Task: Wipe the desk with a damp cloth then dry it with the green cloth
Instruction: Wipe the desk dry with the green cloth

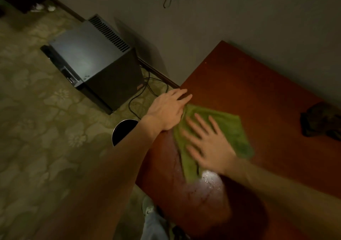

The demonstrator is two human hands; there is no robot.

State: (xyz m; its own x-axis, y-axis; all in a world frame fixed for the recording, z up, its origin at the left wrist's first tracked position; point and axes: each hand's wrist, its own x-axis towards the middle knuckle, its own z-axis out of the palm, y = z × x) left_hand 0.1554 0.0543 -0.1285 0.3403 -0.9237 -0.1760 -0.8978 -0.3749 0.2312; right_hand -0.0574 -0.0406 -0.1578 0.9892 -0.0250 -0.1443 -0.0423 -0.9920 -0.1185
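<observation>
The green cloth [234,129] lies spread flat near the left end of the reddish-brown desk [258,84]. My right hand [208,143] presses flat on the cloth with its fingers spread and straight. My left hand [169,108] rests flat at the desk's left edge, fingers straight, touching the cloth's left corner. A dark crumpled cloth [321,123] sits on the desk at the far right, apart from both hands. A wet sheen with droplets [210,178] shows on the wood just in front of the green cloth.
The desk stands against a grey wall. On the patterned carpet to the left is a black box-shaped appliance [96,58] with cables [147,90] behind it. A round dark bin [123,130] stands by the desk's left edge. My shoe [147,206] shows below the desk edge.
</observation>
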